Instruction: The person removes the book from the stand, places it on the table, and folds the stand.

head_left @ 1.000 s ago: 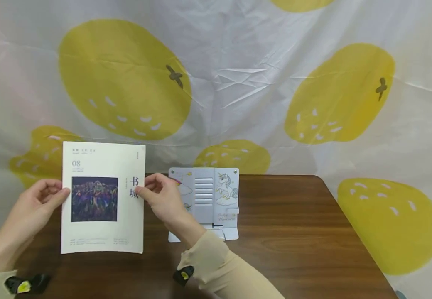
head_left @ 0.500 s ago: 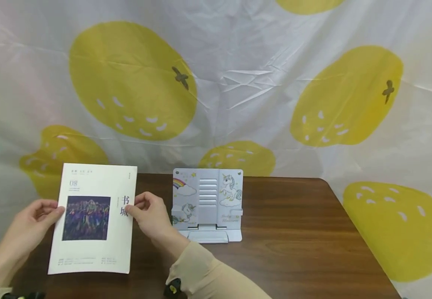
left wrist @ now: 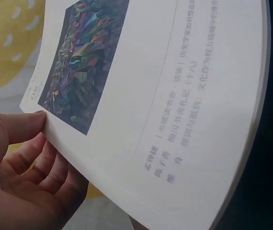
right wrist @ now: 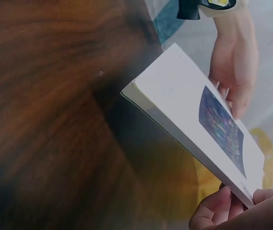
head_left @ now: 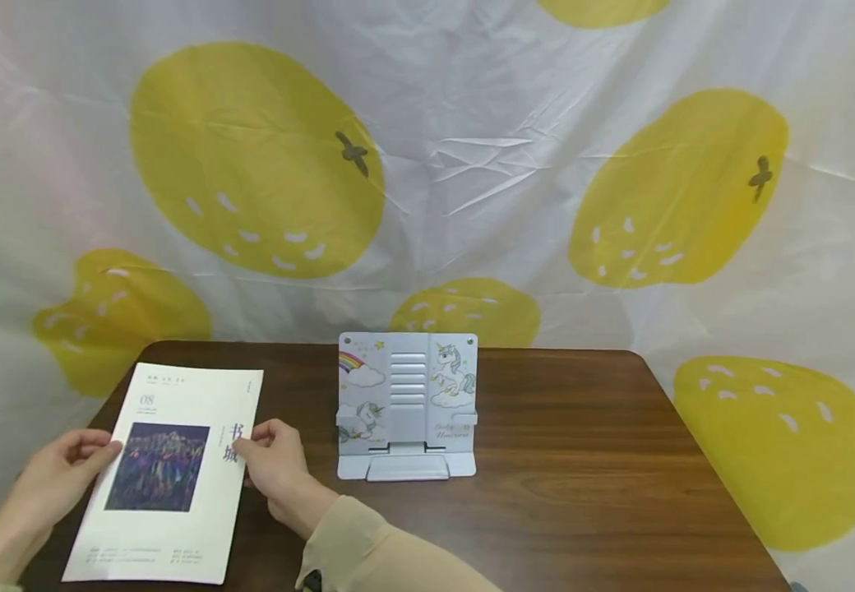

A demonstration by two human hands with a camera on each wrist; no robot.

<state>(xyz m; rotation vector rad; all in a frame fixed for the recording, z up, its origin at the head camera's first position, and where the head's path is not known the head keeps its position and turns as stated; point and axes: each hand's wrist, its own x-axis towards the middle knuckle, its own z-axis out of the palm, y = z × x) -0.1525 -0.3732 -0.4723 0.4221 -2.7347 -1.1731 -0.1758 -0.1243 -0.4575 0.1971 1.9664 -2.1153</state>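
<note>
A thin white magazine [head_left: 168, 534] with a dark, colourful square picture and the number 08 on its cover lies tilted over the left of the table. My left hand [head_left: 61, 477] pinches its left edge, thumb on the cover and fingers beneath, as the left wrist view shows on the cover [left wrist: 126, 163]. On the opposite edge my right hand [head_left: 275, 469] pinches it beside the large printed characters. In the right wrist view the magazine [right wrist: 170, 86] is held above the table, its page edges showing.
Right of the magazine a white metal book stand [head_left: 408, 395] with unicorn drawings stands upright on the dark wooden table [head_left: 583, 460]. Behind the table hangs a pale curtain [head_left: 472, 205] with large yellow fruit prints.
Both hands have lowered the magazine toward the table and slightly left, tipping it from nearly upright to flatter. The right hand and sleeve no longer cover the book stand.
</note>
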